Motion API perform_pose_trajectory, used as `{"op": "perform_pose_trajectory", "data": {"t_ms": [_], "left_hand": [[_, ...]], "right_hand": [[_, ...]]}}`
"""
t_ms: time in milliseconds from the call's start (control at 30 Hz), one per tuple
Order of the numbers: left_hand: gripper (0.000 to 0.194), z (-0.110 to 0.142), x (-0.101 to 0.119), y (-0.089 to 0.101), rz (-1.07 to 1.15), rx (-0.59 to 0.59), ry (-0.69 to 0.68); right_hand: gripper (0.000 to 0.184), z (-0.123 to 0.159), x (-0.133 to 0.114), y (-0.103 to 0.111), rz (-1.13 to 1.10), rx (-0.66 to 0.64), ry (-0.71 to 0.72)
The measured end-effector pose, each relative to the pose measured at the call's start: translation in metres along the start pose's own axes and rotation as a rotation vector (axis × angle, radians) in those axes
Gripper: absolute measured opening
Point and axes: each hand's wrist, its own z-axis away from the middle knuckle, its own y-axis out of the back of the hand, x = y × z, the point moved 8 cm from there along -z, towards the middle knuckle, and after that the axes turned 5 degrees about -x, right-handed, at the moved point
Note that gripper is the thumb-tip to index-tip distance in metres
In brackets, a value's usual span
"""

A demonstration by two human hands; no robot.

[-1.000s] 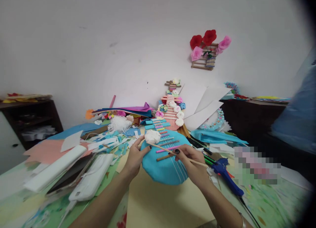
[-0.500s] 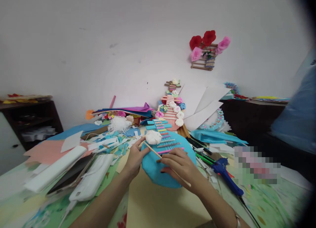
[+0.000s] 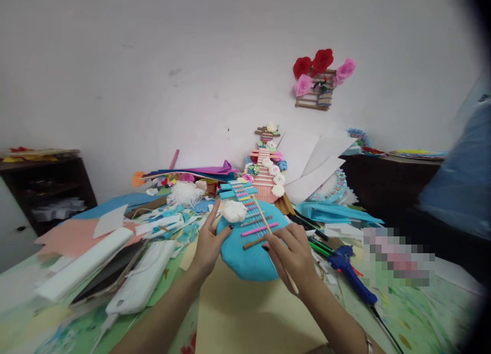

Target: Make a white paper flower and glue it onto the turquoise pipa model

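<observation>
A blue paper-covered model lute (image 3: 245, 267), round-bodied with coloured sticks and pale strings across it, is tilted up over the table. My left hand (image 3: 209, 241) grips its left edge, thumb on the front face. Beside that thumb a white paper flower (image 3: 234, 211) sits on the lute's upper left. My right hand (image 3: 293, 251) is closed round a thin wooden stick (image 3: 263, 215), whose upper end lies over the strings near the neck. Its lower end sticks out below my palm. Behind stands a pink model lute (image 3: 264, 177) with several paper flowers.
A blue glue gun (image 3: 351, 274) and several pens (image 3: 320, 246) lie at right. A white power bank (image 3: 140, 280), a dark phone (image 3: 109, 272) and paper scraps (image 3: 184, 226) cover the left. Beige paper (image 3: 245, 318) lies below. Someone in blue (image 3: 458, 175) is at far right.
The stick's tip has moved from beside the white flower up and right to the strings near the neck. The blue lute has shifted slightly left and turned.
</observation>
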Motion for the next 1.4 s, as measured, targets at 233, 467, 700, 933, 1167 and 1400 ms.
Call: {"op": "perform_pose_trajectory", "data": {"t_ms": [233, 467, 700, 933, 1167, 1400], "left_hand": [[0.083, 0.002, -0.002, -0.001, -0.038, -0.02, 0.03], [0.086, 0.004, -0.004, -0.004, -0.029, -0.006, 0.021], [0.084, 0.005, -0.005, -0.003, -0.006, 0.017, 0.003], [0.081, 0.002, -0.008, 0.001, -0.014, 0.016, 0.018], [0.077, -0.006, -0.011, 0.006, 0.072, -0.058, 0.051], [0.057, -0.009, -0.004, 0.009, 0.073, -0.151, 0.112]], "right_hand": [[0.021, -0.002, 0.0, -0.023, 0.07, -0.217, -0.038], [0.011, 0.003, -0.013, -0.039, 0.114, -0.316, -0.003], [0.01, 0.004, -0.012, -0.042, 0.172, -0.299, -0.022], [0.014, 0.004, -0.015, -0.038, 0.074, -0.261, 0.006], [0.007, 0.021, 0.08, -0.004, -0.767, 0.264, -0.548], [0.019, 0.03, 0.13, -0.01, -1.446, 0.318, -0.721]]}}
